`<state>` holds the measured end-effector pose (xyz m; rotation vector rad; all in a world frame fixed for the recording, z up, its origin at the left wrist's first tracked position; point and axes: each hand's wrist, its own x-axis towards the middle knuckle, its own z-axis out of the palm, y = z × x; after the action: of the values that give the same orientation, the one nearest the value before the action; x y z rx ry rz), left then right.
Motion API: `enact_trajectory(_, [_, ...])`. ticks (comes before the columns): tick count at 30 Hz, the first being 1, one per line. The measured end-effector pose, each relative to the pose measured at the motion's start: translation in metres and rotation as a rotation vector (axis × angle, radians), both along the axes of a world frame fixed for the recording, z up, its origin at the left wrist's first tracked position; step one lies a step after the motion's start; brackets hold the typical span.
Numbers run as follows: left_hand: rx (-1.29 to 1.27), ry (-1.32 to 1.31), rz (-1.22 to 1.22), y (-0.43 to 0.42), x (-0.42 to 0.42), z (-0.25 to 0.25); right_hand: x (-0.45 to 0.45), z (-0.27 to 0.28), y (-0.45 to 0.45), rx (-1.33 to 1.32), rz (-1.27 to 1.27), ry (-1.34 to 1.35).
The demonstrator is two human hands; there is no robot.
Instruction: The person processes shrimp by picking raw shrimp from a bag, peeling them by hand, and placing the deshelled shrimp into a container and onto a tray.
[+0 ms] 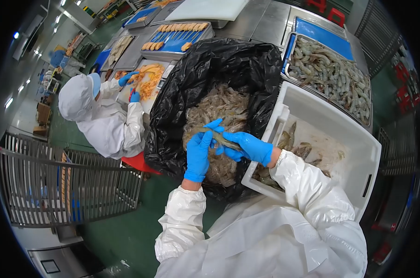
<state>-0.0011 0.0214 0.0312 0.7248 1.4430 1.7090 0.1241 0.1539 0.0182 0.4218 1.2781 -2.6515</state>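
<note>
left hand (199, 155) and right hand (251, 146) pinching one shrimp (223, 139), one bag (170, 106), one crate (353, 155)

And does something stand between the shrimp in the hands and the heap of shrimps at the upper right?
Yes. The right side of the black bag and a corner of the white bin lie between the held shrimp and that heap. Above them, nothing visible blocks the way.
</note>
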Motion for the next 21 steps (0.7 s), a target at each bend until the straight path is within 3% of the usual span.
enact_trajectory(4, [-0.116, 0.145, 0.177, -0.012, 0.002, -0.002, -0.018, -0.001, -0.016, 0.455, -0.090, 0.030])
enact_trajectory(5, [-0.135, 0.187, 0.200, -0.013, 0.002, -0.003, -0.023, -0.001, -0.017, 0.553, -0.012, 0.031])
enact_trajectory(10, [-0.166, 0.294, 0.301, -0.010, 0.006, -0.004, -0.036, -0.009, -0.030, 0.887, -0.041, -0.058])
enact_trajectory(13, [-0.143, 0.210, 0.291, -0.009, 0.001, -0.008, -0.036, -0.016, -0.039, 1.283, -0.172, -0.049])
enact_trajectory(15, [-0.135, 0.007, 0.219, -0.011, -0.011, -0.016, -0.035, -0.019, -0.043, 1.627, -0.268, 0.019])
enact_trajectory(21, [-0.144, -0.182, 0.110, -0.009, -0.026, -0.037, -0.032, -0.020, -0.036, 1.764, -0.082, 0.159])
